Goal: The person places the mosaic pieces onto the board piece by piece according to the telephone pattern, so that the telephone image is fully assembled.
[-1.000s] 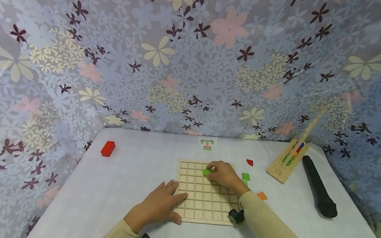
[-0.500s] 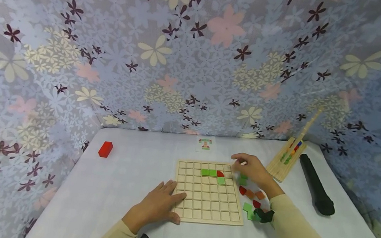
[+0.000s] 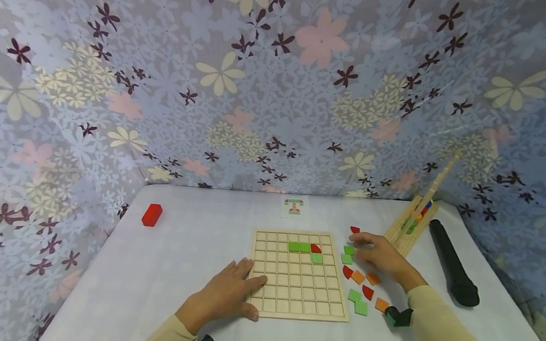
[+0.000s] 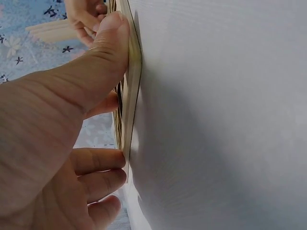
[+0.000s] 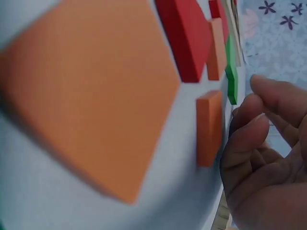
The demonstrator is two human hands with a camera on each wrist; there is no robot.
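My left hand [image 3: 224, 292] rests on the left edge of the wooden grid board [image 3: 281, 289], its fingers spread. In the left wrist view the thumb and fingertips touch the board's rim [image 4: 132, 96]. On the board lie green square tiles [image 3: 304, 247] and a red quarter-round tile [image 3: 315, 248]. My right hand [image 3: 385, 258] is low over the table to the right of the board, fingers loosely bent. Its fingertips are beside loose green tiles [image 3: 347, 259] and a red tile [image 3: 354, 230]. Nothing shows between its fingers in the right wrist view.
More loose tiles, such as an orange square [image 3: 381, 304] and a red quarter-round [image 3: 367, 292], lie right of the board. A pattern card [image 3: 294, 206] is behind it. A red block [image 3: 152, 215] stands far left; a wooden stand [image 3: 403, 227] and black microphone [image 3: 453, 265] are right.
My right hand has left the green tile on the board and moved right to the loose tiles. The row of tiles on the board is now uncovered. My left hand has stayed put.
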